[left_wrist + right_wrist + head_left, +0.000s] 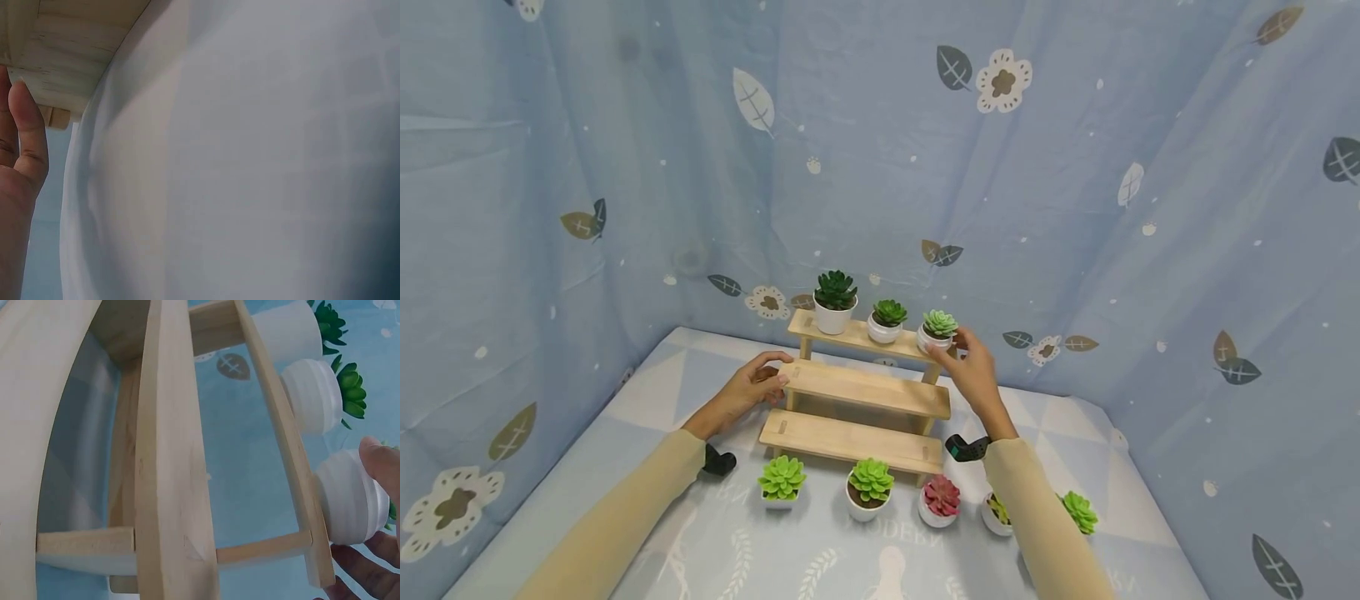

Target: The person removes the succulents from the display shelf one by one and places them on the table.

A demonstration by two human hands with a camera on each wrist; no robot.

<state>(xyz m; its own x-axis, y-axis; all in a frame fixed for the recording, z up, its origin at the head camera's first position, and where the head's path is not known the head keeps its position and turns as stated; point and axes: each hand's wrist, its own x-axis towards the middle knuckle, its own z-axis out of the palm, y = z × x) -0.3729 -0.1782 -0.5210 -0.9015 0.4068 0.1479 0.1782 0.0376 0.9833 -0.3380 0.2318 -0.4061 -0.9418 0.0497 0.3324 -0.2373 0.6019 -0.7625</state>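
Observation:
A three-tier wooden plant stand [865, 389] stands on the table, its steps rising toward the back. At the right end of its top tier, my right hand [973, 371] holds the white pot of a pale green succulent [938, 323]; in the right wrist view, thumb and fingers are around this pot [350, 497], whose base meets the tier. My left hand [752, 390] grips the left end of the middle tier, and the left wrist view shows its fingers [28, 112] against the wood. A dark green succulent [835, 300] and a smaller green one [887, 321] share the top tier.
Before the stand are potted succulents: two bright green ones [782, 481] [869, 487], a red one [938, 500], and a yellowish one [997, 512] partly hidden by the right sleeve. Another green succulent [1078, 512] is beyond that sleeve. Blue patterned curtain [880, 183] surrounds the table.

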